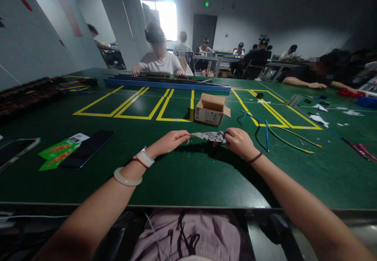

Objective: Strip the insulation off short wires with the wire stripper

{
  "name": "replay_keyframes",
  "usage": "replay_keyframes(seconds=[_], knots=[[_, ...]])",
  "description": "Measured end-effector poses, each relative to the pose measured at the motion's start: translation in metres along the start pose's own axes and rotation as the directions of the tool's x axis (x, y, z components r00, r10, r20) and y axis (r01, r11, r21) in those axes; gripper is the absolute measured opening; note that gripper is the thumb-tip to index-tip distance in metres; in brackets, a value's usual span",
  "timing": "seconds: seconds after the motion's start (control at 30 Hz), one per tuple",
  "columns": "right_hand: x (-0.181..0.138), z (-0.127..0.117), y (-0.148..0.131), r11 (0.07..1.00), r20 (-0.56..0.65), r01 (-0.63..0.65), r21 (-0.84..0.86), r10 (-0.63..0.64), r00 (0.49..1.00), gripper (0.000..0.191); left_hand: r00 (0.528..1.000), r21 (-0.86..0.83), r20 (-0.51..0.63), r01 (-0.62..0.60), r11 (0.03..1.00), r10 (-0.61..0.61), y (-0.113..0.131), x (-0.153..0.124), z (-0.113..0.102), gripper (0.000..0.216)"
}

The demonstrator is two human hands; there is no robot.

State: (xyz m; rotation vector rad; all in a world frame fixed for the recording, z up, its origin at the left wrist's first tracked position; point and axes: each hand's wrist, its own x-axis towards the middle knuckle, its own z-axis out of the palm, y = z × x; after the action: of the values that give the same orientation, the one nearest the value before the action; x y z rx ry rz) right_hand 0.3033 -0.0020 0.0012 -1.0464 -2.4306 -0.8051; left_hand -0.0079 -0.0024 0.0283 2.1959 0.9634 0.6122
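My right hand [240,142] is closed around the handles of a pair of wire strippers [209,136], whose silver jaw plate with several holes points left. Fingers pressed together, my left hand [172,141] pinches a thin yellowish wire [192,136] at the tip of the jaws. Most of that wire is hidden by the fingers. Just behind the tool stands an opened cardboard box [208,115], its flaps up. Tiny scraps lie on the green table [188,182] below the hands.
Right of the box lie a blue cable [267,137] and a green-yellow cable [290,143]. At left are a dark phone [88,151], a green packet [55,157] and another device [16,153]. Blue trunking [167,85] crosses the far side, where a co-worker [160,62] sits.
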Motion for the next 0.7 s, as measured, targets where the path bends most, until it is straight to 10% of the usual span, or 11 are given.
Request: replay_keyframes(seconds=[0.43,0.7], knots=[[0.0062,-0.0059,0.0001,0.999,-0.05,-0.028,0.026,0.029,0.998,0.026,0.975,-0.374,0.205,0.157,0.914,-0.084,-0.0033,-0.0002,0.0031,0.04],[0.0057,-0.0085,0.0024,0.999,-0.002,-0.043,0.022,0.043,0.999,0.024,0.993,-0.218,0.084,0.095,0.971,-0.078,-0.0014,0.0015,0.0005,0.038]])
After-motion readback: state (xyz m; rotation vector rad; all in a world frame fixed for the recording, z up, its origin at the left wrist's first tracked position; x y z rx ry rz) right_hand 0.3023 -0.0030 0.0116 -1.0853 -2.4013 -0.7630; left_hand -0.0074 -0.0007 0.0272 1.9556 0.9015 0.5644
